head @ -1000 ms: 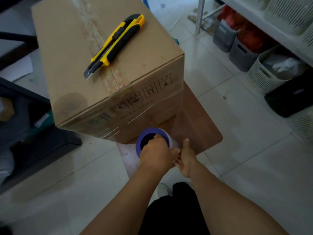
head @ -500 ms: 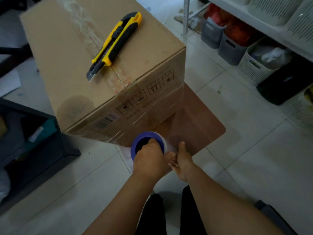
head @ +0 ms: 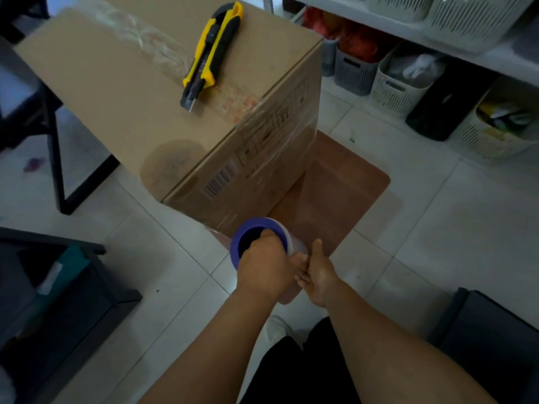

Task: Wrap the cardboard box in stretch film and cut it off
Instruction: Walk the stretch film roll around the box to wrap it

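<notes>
A: What has moved since a second ago?

B: The view has swung leftward round the box, so the printed end panel now faces more to the right. The roll and both hands sit at the box's near bottom corner, much as before.

A: And the grip?

B: The left hand (head: 264, 266) is clenched over the upper end of the stretch-film roll with the purple core (head: 256, 237), fingers curled round its rim, thumb side dipping into the dark hollow. The right hand (head: 319, 272) grasps the roll's lower, whitish part from the right, thumb pointing up; its fingers are tucked behind the roll and partly hidden.

A: Where is the roll against the box?

B: Just beside the near lower corner of the large brown cardboard box (head: 131, 91), which stands on a reddish-brown mat (head: 344, 188) on the pale tiled floor (head: 437, 228). Clear film (head: 280, 147) lies glossy and wrinkled over the printed end panel, running down to the roll.

A: On top?

B: A yellow-and-black utility knife (head: 211, 53) lies across the taped seam, blade end toward the viewer. Farther off, on the right, slatted plastic baskets (head: 393, 88) stand beneath a shelf.
</notes>
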Demonstrator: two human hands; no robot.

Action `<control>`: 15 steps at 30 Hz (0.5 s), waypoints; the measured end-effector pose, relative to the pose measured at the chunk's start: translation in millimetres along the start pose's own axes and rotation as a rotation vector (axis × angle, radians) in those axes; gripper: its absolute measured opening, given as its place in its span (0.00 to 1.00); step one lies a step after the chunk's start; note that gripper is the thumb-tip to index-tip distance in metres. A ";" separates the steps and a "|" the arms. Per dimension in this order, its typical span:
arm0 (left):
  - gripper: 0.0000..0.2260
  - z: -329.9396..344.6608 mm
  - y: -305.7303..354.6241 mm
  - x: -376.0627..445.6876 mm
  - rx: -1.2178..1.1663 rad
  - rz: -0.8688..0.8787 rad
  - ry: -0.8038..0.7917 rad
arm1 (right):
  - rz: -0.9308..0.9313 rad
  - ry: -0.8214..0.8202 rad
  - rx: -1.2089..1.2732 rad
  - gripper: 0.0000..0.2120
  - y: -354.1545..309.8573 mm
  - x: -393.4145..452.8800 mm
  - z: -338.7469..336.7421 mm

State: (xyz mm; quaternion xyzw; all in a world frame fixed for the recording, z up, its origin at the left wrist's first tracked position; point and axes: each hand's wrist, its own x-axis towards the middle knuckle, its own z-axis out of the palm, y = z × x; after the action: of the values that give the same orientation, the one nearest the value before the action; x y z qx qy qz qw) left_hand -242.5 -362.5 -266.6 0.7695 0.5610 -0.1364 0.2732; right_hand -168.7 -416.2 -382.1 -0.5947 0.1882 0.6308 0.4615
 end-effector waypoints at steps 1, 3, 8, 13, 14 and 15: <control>0.24 0.5 -3.6 -2.0 0.005 -0.003 0.002 | 0.017 0.005 0.002 0.33 5.7 1.5 0.8; 0.23 1.0 -9.2 -6.5 0.021 -0.021 0.005 | 0.041 0.016 -0.004 0.32 14.5 4.3 1.4; 0.22 -1.8 -19.9 -17.0 0.038 -0.105 -0.004 | 0.111 0.000 -0.030 0.28 29.3 5.0 8.9; 0.22 -5.4 -34.4 -24.7 0.012 -0.127 -0.001 | 0.115 -0.031 -0.008 0.25 50.3 15.8 16.1; 0.21 -6.9 -37.2 -25.5 0.010 -0.127 0.000 | 0.122 -0.043 -0.021 0.25 54.1 17.5 17.8; 0.21 -8.0 -40.3 -25.3 0.012 -0.130 0.000 | 0.128 -0.051 -0.023 0.25 57.6 18.0 19.8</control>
State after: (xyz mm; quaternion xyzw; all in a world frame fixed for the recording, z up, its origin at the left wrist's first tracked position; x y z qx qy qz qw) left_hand -289.5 -369.0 -257.8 0.7331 0.6088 -0.1569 0.2592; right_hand -224.2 -423.1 -412.3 -0.5707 0.2068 0.6759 0.4180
